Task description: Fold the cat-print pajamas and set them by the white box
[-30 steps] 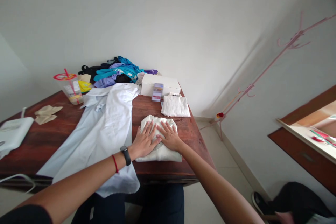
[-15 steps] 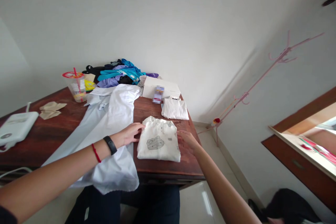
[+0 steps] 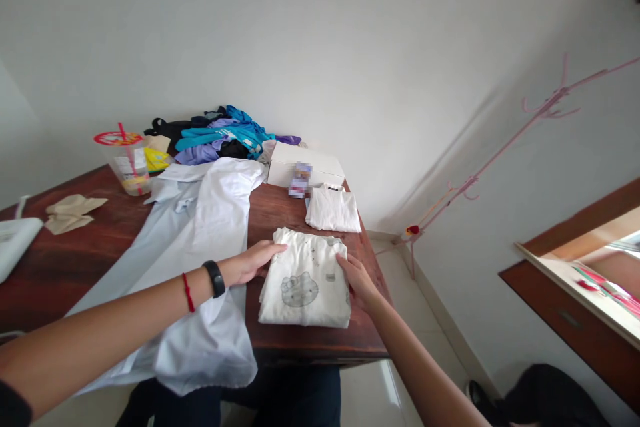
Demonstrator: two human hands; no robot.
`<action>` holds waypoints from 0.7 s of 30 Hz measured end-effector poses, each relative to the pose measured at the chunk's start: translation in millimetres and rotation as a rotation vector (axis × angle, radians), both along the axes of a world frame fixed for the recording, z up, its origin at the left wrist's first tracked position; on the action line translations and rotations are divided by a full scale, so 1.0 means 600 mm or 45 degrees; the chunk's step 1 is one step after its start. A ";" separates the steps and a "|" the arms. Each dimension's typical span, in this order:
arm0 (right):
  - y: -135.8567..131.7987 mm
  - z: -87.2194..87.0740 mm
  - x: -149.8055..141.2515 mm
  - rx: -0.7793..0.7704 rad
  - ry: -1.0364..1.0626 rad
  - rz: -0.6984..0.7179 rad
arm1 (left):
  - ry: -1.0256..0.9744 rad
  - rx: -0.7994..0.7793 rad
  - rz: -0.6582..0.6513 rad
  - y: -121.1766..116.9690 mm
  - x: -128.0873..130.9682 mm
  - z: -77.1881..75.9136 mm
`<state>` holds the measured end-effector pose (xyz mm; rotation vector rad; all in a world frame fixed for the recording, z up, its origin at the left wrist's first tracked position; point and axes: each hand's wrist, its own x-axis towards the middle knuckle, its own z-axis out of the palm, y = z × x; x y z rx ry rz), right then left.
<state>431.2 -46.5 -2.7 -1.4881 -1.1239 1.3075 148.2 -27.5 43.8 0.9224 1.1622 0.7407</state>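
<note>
A folded cream garment with a grey cartoon print (image 3: 305,280) lies near the front right corner of the dark wooden table (image 3: 90,260). My left hand (image 3: 253,261) rests against its left edge, fingers stretched along the fold. My right hand (image 3: 356,277) grips the right edge, fingers curled onto the cloth. A black band and a red string circle my left wrist. Behind it lies a smaller folded white garment (image 3: 333,210).
A pale blue shirt (image 3: 195,240) lies spread and hangs over the front edge. Behind are a heap of coloured clothes (image 3: 220,137), a white box (image 3: 305,163), a plastic cup with red straw (image 3: 125,163), beige cloth (image 3: 70,212). A pink rack (image 3: 500,147) leans on the right wall.
Both hands lifted off the top of the folded garment and moved apart to its left and right edges, baring the grey print. The garment has shifted slightly toward me.
</note>
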 end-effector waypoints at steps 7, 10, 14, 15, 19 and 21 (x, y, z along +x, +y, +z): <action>0.072 0.066 0.053 0.411 -0.169 -0.185 | -0.223 0.429 -0.120 0.094 0.062 0.046; 0.148 0.130 0.093 0.540 -0.192 -0.286 | -0.216 0.701 -0.091 0.170 0.110 0.081; 0.275 0.162 0.146 0.660 -0.325 -0.275 | -0.078 0.908 0.164 0.276 0.175 0.079; 0.306 0.152 0.155 0.623 -0.393 -0.274 | -0.033 0.880 0.202 0.297 0.188 0.065; 0.392 0.058 0.169 0.383 -0.614 -0.305 | 0.114 0.770 0.201 0.346 0.212 -0.027; 0.408 0.008 0.171 0.363 -0.657 -0.323 | 0.168 0.780 0.166 0.352 0.211 -0.071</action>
